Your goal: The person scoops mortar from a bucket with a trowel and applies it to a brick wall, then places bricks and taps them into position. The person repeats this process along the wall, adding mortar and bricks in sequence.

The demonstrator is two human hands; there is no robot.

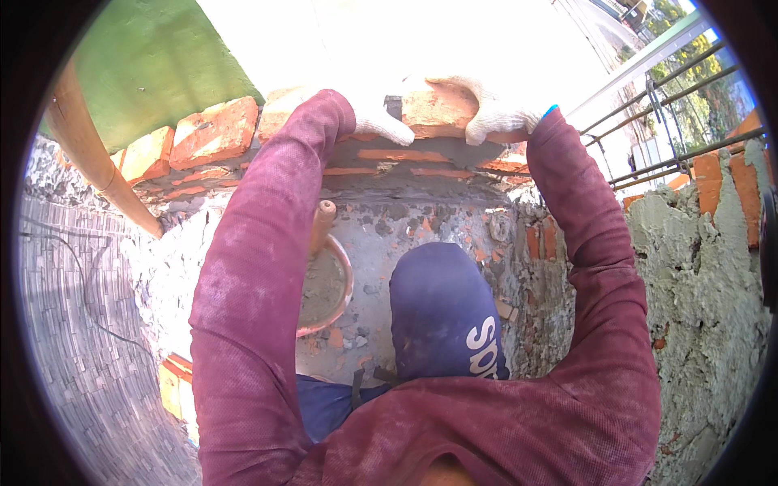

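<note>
Atop the half-built brick wall (389,166), a red brick (433,109) sits on the wet grey mortar bed of the top course, clasped at both ends by the person's white-gloved hands. Left hand (373,113) curls its grip closed over the brick's left end; right hand (498,113) wraps the right end just as tightly. Below the wall, near its foot, an orange mortar pan (328,283) with a wooden-handled tool (322,223) rests on the rubble. Right of the wall, steel rebar (673,97) juts out; left of it leans a wooden pole (89,146).
</note>
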